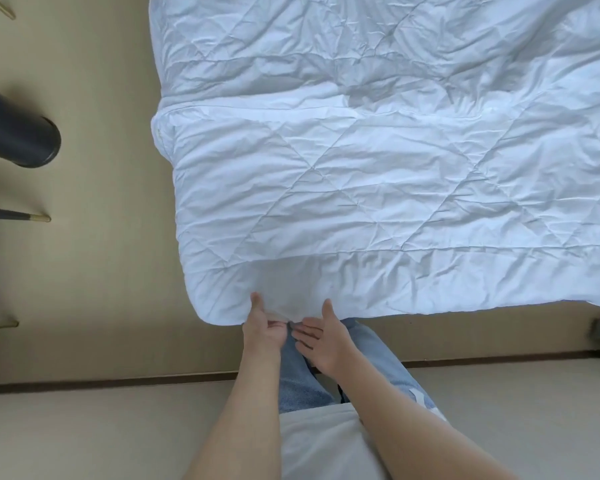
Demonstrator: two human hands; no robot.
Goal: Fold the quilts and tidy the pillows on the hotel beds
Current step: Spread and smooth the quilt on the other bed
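A beige floor [84, 271] fills the left and bottom of the frame, with a dark cylindrical object [18, 136] and thin gold-tipped furniture legs [32, 216] at the left edge. The white quilt [395, 185] spreads over the bed across the centre and upper right, creased, with a layer already doubled over in the middle band; its near edge hangs at lower centre. No pillows are in view.

The left hand [262, 325] pinches that near edge close to the lower-left corner, thumb on top and fingers tucked under the cloth. The right hand [321, 336] sits just beside it with fingers spread and thumb raised against the hem, holding nothing firmly that I can see.

To fold well, the right hand likely needs its own pinch further along the hem toward the right, so the edge lifts taut and level. Carrying both corners up together should keep the fold square rather than skewed.
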